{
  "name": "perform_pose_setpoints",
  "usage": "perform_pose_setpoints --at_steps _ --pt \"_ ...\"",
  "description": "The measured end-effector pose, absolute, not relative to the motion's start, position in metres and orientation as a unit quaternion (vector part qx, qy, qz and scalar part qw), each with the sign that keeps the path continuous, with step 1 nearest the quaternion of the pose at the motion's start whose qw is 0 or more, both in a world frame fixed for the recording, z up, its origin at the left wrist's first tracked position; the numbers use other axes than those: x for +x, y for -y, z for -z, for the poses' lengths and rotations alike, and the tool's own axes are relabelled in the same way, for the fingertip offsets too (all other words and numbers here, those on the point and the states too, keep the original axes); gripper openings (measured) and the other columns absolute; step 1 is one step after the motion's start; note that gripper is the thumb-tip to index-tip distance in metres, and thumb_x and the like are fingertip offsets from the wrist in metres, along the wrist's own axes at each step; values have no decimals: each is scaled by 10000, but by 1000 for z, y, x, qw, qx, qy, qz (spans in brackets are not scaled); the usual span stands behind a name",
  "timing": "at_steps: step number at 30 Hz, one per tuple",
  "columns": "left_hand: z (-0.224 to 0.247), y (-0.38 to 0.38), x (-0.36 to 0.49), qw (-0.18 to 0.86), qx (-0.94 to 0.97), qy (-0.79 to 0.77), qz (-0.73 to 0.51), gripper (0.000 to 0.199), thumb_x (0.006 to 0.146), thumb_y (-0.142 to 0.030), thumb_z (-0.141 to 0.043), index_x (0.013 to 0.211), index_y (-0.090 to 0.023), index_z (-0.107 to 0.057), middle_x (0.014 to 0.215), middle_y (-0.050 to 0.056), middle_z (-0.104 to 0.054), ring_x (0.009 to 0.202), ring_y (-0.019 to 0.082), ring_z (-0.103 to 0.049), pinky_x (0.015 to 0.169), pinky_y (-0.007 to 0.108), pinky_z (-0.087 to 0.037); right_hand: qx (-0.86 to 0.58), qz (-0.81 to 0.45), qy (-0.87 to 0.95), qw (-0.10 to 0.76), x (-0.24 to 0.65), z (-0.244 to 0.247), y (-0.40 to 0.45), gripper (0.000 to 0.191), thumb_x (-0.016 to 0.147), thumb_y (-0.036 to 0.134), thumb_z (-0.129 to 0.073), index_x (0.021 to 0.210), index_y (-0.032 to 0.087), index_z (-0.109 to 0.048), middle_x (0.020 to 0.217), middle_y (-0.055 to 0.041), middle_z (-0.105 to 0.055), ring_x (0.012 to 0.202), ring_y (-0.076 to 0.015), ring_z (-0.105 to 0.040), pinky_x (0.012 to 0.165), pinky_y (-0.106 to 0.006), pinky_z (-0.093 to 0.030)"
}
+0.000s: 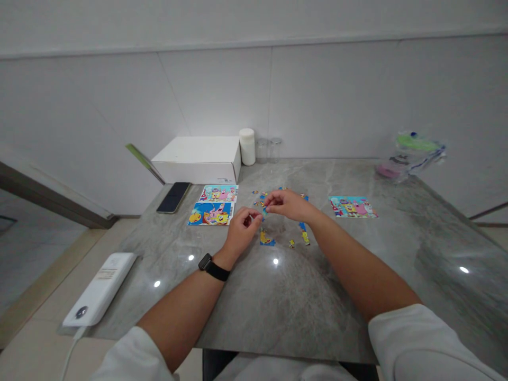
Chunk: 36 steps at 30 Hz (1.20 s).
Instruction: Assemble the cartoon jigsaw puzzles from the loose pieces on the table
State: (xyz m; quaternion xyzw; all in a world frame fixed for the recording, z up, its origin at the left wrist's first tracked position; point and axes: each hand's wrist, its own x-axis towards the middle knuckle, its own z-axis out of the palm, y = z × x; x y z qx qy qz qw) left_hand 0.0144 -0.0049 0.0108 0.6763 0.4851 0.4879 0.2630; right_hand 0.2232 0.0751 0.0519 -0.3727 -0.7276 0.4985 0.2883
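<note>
Small jigsaw puzzle pieces lie on the grey marbled table [286,296] in front of me, some joined into border strips. A yellow and blue joined section [266,239] sits at the lower left and another strip [304,233] runs along the right. One loose yellow piece [291,244] lies between them. My right hand [289,205] is over the upper left pieces, thumb and fingers pinched on a small blue puzzle piece [264,210]. Just left of the pieces, my left hand [243,228] has curled fingers with thumb and forefinger close together; what they hold, if anything, is hidden.
Left of my hands are two cartoon picture cards [212,213] and a phone [173,197]. A white box [198,161], a white bottle [247,147] and two glass jars [269,151] stand behind. Another card [353,207], a plastic bag [410,156] and a corded white power bank [101,288] flank the work area.
</note>
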Motion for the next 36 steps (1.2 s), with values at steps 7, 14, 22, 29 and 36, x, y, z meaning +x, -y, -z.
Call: perform_pose_setpoints --at_steps 7,14,22,29,36 --pt "-11 6 16 279 664 -497 -484 192 947 -336 -655 831 -185 -681 773 -7 -601 691 131 -529 656 259 -416 -361 -498 737 281 214 -45 -72 251 765 369 -813 911 191 -713 782 2 -712 744 -150 -641 703 -271 -500" --pt "-12 7 17 282 661 -513 -469 186 950 -322 -648 839 -183 -702 784 -4 -625 699 131 -550 665 260 -424 -357 -475 751 288 215 -40 -75 267 778 397 -795 912 182 -712 780 10 -670 737 -143 -598 723 -280 -482" --pt "-9 6 17 277 656 -535 -455 153 957 -303 -646 890 -189 -724 826 6 -666 729 143 -586 687 268 -446 -359 -486 744 284 215 -33 -78 265 767 403 -781 889 182 -699 767 10 -660 730 -145 -584 712 -280 -471" --pt "-10 6 14 220 712 -536 -396 131 970 -244 -615 866 -193 -674 853 11 -650 755 151 -582 728 289 -453 -371 -455 773 239 217 -32 -78 144 803 324 -724 828 184 -702 723 16 -645 699 -145 -580 689 -275 -451" --pt "-19 14 11 162 751 -538 -348 124 860 -197 -734 904 -209 -619 915 16 -620 862 179 -600 774 303 -476 -406 -407 796 189 213 -23 -76 54 817 210 -727 857 174 -730 761 -3 -705 711 -149 -619 683 -260 -445"
